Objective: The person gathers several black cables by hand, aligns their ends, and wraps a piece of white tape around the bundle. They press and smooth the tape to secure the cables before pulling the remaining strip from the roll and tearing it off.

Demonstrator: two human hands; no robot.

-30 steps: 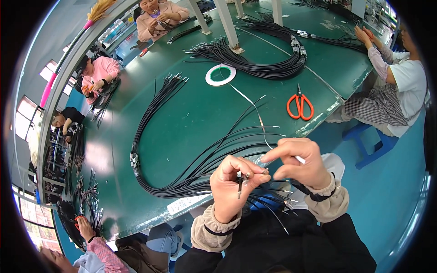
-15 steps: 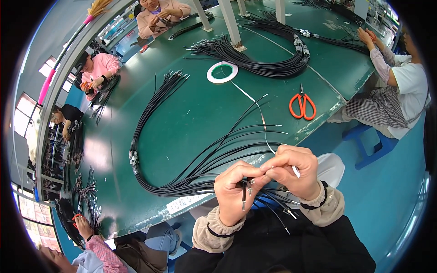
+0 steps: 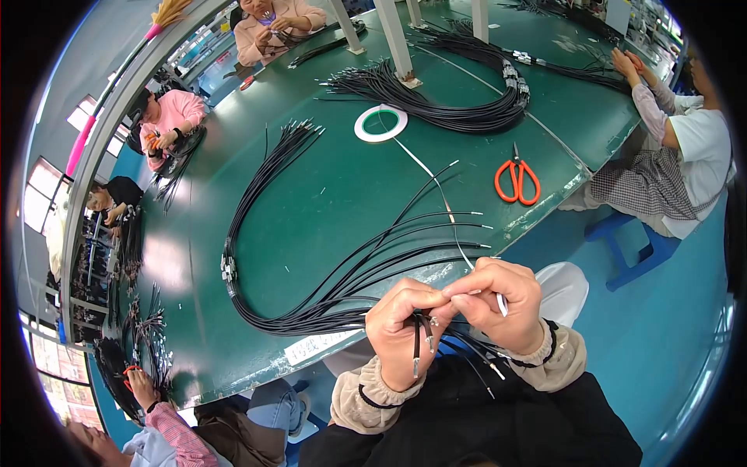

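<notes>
— Holding a few black cable ends (image 3: 420, 342) up close to the chest, the person seems to want them right under the eyes; the left hand (image 3: 405, 335) is clenched around them so that their short tips hang down past the fingers.

— And the right hand (image 3: 502, 303)?

— It meets the left at the fingertips, pinched on a thin white strip of tape (image 3: 443, 204) that runs back across the green desk (image 3: 311, 194) to the white tape roll (image 3: 380, 123). Leaving the roll flat there lets the strip draw off taut.

— Where do the cables themselves go?

— They belong to the black cable bundle (image 3: 311, 307), which sweeps from the hands in a long loop over the desk, its far ends fanned out loose. The strands look slim, smooth and rubbery, with small pale metal tips; a clip-like fitting gathers them at the bend, though it is too small to tell more.

— Anything else within reach?

— Orange-handled scissors (image 3: 517, 180) lie shut near the desk's right edge. A second, thicker coil of cables (image 3: 467, 117) sits beyond the roll, and other people work along the edges.
</notes>
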